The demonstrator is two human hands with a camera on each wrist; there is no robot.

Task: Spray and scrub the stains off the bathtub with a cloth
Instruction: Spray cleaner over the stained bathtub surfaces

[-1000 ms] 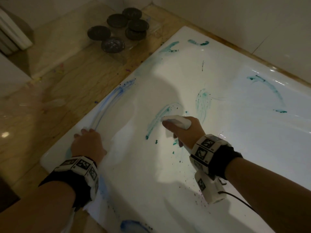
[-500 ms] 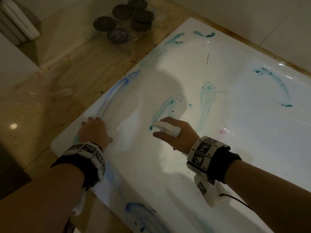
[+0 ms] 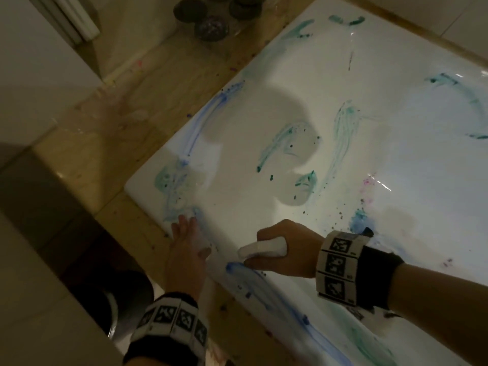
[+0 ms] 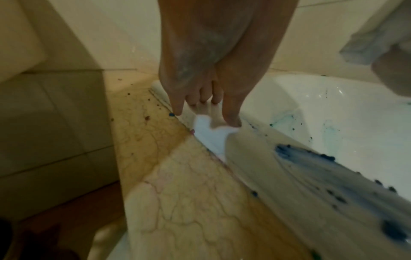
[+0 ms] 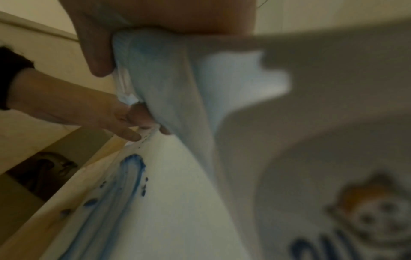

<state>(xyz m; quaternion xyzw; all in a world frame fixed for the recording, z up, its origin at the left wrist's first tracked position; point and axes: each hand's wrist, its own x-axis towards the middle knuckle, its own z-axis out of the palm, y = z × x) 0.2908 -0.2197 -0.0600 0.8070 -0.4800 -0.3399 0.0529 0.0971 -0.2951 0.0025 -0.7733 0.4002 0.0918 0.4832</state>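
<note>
At the near rim of the white bathtub (image 3: 264,107), a person leans over with both arms out. Their right hand (image 3: 286,249) is clamped around a white cloth (image 3: 262,250), fingers curled over it so that a rolled end pokes out past the knuckles; in the right wrist view the cloth (image 5: 160,73) hangs bunched from the grip and shows a faint blue tint. That hand sits just above the top end of a long blue streak (image 3: 277,294) that runs along the tub's near edge, with dark blue specks scattered beside it. The left hand (image 3: 186,249) lies flat with its fingers straight and slightly apart, fingertips (image 4: 231,121) touching the rim of the tub right where it meets the tan stone ledge (image 3: 126,122). It holds nothing. Both wrists wear bands printed with black-and-white square markers. Teal smears (image 3: 285,138) cross the inside of the tub: one curved stroke near the middle, a taller feathery one to its right, more toward the far corner and the far right side. A blurred blue-green patch (image 3: 171,180) spreads over the near left corner of the rim, and another blue stroke (image 3: 206,117) runs along the left edge. A little pink spot (image 3: 368,182) shows further right. On the ledge beyond the tub stand several dark round lids (image 3: 211,27) on clear jars.
</note>
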